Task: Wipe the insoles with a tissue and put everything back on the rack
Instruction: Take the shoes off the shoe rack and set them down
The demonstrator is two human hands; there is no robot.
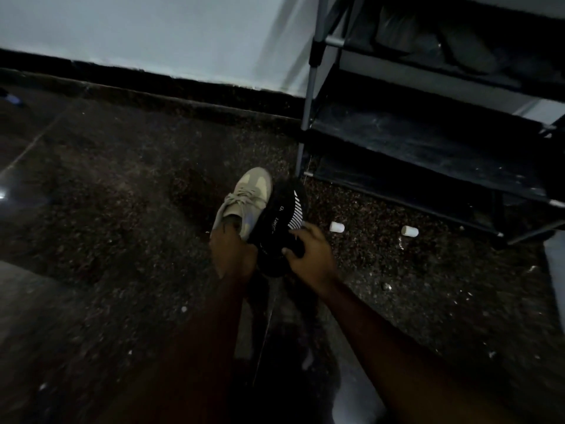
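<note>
Dim room: a speckled dark floor (122,209) meets a white wall (153,32). The left hand (234,252) grips a beige shoe (247,197) by its heel, and the right hand's (312,258) fingers (298,231) curl round a black shoe (284,215), both low beside the rack (428,142).

- Beige sneaker (247,197): matt woven cloth upper with cloth laces.
- Black shoe (286,209): matt dark cloth, with white stripes and letters printed flat on it.
- Rack poles (312,75): smooth grey metal with a faint sheen.
- Rack shelves (412,139): dark matt cloth, dusty.
- Floor (122,179): speckled polished stone, glossy at the left.
- White caps (337,227): smooth, plastic by the look.
- Wall (153,32): flat matt paint.
</note>
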